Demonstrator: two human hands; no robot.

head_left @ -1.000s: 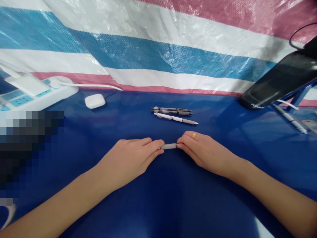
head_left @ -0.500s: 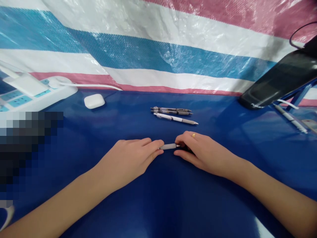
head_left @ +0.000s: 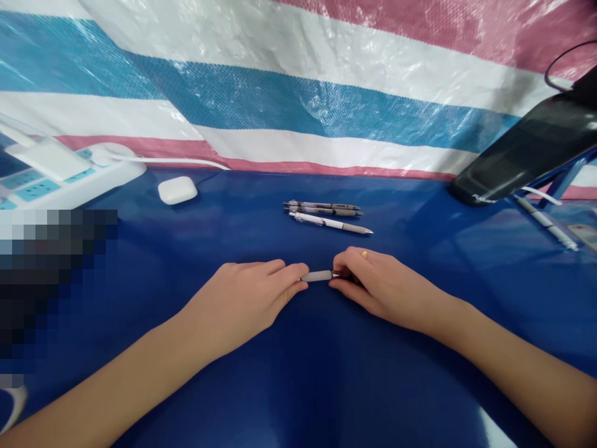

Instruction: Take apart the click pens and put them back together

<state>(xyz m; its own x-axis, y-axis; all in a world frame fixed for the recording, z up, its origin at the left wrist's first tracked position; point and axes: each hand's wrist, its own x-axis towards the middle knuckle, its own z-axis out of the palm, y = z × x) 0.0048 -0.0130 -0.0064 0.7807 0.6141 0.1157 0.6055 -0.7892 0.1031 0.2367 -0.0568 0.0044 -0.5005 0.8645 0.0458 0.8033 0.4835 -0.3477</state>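
Since a second ago, the right hand (head_left: 377, 286) has parted its thumb and forefinger around the tip (head_left: 335, 274) of a pale pen (head_left: 318, 275). Near-side room for moving lies on the blue table (head_left: 303, 386), whose far edge meets a striped sheet (head_left: 289, 102); a black bottle (head_left: 527, 149) bounds the right. The left hand (head_left: 247, 292) pinches the pale pen, which sits between both hands; whether the right fingers touch it cannot be told. Loose pens (head_left: 332, 223) lie beyond. Best, probably: steady barrel, light fingertip pressure, tip kept in line.

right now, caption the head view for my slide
Left hand pinches a grey-gripped pen, right hand at its tip, three pens lying beyond.
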